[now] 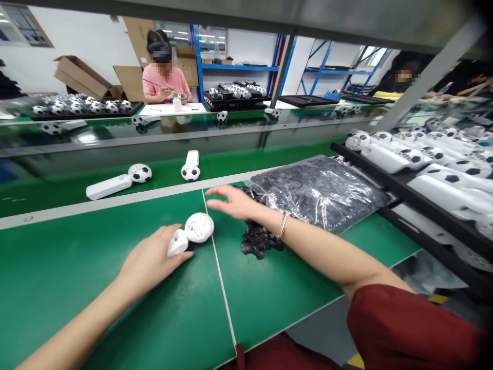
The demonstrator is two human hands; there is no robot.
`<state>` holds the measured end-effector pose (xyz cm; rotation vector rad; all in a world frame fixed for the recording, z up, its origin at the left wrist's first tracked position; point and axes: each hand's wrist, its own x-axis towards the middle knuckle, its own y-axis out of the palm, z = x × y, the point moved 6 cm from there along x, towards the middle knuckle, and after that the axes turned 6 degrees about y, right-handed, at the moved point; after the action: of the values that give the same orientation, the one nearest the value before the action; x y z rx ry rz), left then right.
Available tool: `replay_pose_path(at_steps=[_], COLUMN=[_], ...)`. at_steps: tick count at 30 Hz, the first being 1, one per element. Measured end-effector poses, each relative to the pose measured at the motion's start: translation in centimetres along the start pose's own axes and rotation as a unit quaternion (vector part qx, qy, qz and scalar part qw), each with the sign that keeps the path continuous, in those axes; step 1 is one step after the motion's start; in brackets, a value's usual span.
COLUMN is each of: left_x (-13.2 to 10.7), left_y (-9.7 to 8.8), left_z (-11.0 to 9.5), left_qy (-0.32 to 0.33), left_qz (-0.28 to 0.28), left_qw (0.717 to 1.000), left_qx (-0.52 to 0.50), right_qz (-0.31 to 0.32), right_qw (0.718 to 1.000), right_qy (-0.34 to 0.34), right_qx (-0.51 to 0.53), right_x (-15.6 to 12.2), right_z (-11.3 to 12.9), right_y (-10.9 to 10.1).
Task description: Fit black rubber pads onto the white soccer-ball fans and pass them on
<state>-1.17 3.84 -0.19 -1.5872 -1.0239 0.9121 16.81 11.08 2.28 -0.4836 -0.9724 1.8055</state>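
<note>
My left hand [154,257] is wrapped around the white handle of a plastic piece with a round, openwork ball head [199,227], which has no black patches on the side I see. The head points away to the right, just above the green table. My right hand [233,202] is raised to the right of that head, fingers stretched and apart, with nothing visible in them. Beneath and beside my right wrist lies a heap of small black flat pieces [260,241]. A clear plastic bag [316,190] full of similar black pieces lies beyond my right forearm.
On the green strip past the table's edge lie two football-patterned pieces with white handles, one left [139,173] and one in the middle [190,172]. Stacked black trays [385,177] of such pieces stand at the right. A co-worker [165,82] in pink sits opposite.
</note>
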Motion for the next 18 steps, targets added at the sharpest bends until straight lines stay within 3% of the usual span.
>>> replay_pose_path(at_steps=[1, 2, 4, 7, 12, 18], left_x=[0.2, 0.6, 1.3, 2.4, 3.4, 3.6], left_y=[0.0, -0.1, -0.4, -0.8, -1.4, -0.9], left_z=[0.2, 0.4, 0.3, -0.5, -1.7, -3.6], left_qy=[-0.011, -0.015, -0.006, 0.029, 0.042, 0.069], left_qz=[-0.003, -0.006, -0.013, -0.024, -0.026, -0.02], left_qw=[1.0, 1.0, 0.999, 0.999, 0.998, 0.995], left_qx=[0.007, 0.017, 0.038, 0.031, -0.046, -0.073], right_qz=[-0.044, -0.054, -0.049, -0.019, 0.014, 0.03], right_qw=[0.992, 0.985, 0.976, 0.966, 0.957, 0.962], right_qy=[0.022, 0.042, 0.067, 0.075, 0.041, 0.02], right_qx=[-0.12, -0.159, -0.203, -0.245, -0.286, -0.272], right_x=[0.9, 1.8, 3.1, 3.8, 2.0, -1.1], right_z=[-1.3, -2.6, -4.9, -6.6, -5.4, -3.7], right_y=[-1.2, -1.9, -2.7, -2.3, -0.8, -0.7])
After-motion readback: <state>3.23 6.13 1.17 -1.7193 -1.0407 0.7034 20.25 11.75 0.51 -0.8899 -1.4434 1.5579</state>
